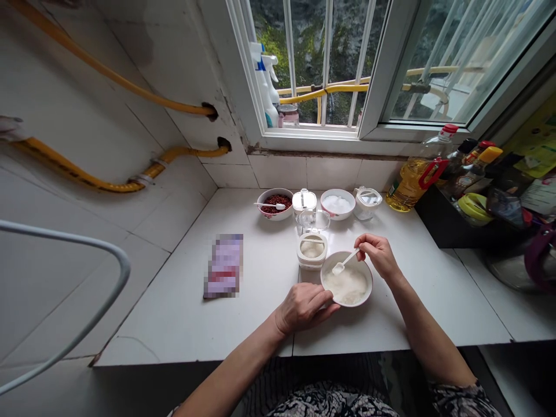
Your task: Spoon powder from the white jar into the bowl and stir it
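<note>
A white bowl of pale, grainy powder stands near the counter's front edge. My left hand grips its lower left rim, fingers closed on it. Pinched in my right hand is a small white spoon, its scoop over the powder at the bowl's upper left. Just behind and left of the bowl sits an open square jar with pale contents. Its clear lid appears raised behind it.
Along the back stand a bowl of dark red grains with a spoon, a white-lidded jar, a bowl of white grains and a glass jar. A purple packet lies left. An oil bottle and a dark box of bottles stand right.
</note>
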`<state>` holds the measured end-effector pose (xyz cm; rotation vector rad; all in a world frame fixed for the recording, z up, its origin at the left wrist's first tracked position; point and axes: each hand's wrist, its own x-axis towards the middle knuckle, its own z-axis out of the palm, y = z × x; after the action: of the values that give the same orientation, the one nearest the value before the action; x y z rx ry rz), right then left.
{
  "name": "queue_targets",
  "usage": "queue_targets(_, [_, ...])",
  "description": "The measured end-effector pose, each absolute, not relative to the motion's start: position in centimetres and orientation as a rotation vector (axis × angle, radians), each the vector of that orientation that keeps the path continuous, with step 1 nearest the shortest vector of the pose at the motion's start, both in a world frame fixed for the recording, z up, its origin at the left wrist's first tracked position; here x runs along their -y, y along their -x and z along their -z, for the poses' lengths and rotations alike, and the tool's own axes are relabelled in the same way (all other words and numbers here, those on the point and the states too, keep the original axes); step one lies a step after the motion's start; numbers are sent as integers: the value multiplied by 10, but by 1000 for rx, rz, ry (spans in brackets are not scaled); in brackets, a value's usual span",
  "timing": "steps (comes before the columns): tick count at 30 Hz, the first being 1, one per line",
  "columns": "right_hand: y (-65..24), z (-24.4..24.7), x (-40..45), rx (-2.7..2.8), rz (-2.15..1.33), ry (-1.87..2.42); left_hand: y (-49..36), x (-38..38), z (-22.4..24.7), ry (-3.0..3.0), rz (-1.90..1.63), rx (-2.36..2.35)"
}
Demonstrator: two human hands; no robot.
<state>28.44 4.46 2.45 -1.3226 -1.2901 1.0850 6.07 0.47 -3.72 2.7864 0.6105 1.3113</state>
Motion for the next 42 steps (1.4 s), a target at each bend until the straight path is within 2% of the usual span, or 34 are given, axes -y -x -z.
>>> queue_targets(8, [-272,-29,-45,1173,-1040,1148,-61,-5,36,-2779,-1327,-594])
queue_targets(11, [-260,-28,-41,1352,-847,1103,-61,-5,35,-2779,-1329,-600])
queue_targets(16, [-256,-21,-40,1979,-231,871,-62,-5,35,-2786,-1335,-607])
queue_targets(19, [-261,-22,-39,1976,-97,805,-62,-6,36,-2786,-1343,-610])
queue_targets(24, [-279,-28,-34,1703,-298,974,-61,-5,37,-2792,-1339,-608])
queue_targets(34, [-277,-14,-37,2078,-389,1095,-60,-5,37,-2794,-1299,-620])
queue_targets(42, [-280,-20,-38,1797,-622,1258,-61,-5,35,-2783,-1312,-603])
